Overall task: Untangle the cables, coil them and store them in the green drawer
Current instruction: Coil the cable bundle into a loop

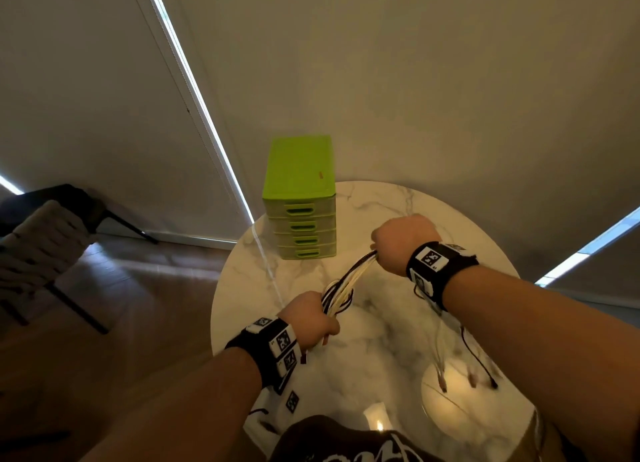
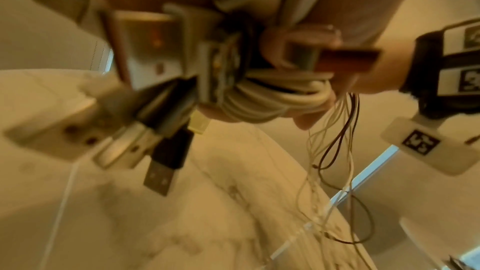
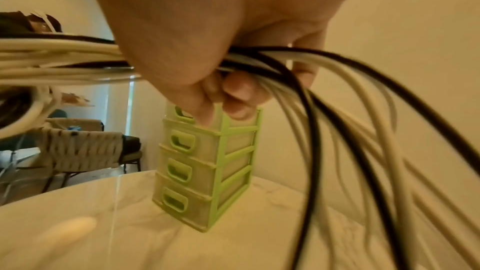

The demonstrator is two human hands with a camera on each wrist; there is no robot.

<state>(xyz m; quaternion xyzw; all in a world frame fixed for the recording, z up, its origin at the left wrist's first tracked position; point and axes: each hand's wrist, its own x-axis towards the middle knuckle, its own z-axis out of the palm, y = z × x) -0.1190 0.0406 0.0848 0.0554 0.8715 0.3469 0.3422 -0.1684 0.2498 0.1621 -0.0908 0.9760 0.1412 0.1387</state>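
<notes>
Far left on the wooden floor: woven chair, well apart from the round marble table. At the table's back left edge: green drawer unit, four drawers, all closed. Above the tabletop, nearer: left hand, fingers curled round one end of the bundle of black and white cables, USB plugs dangling below it. Further right and higher: right hand, fist closed on the same bundle, loose ends trailing down to the table's right side.
</notes>
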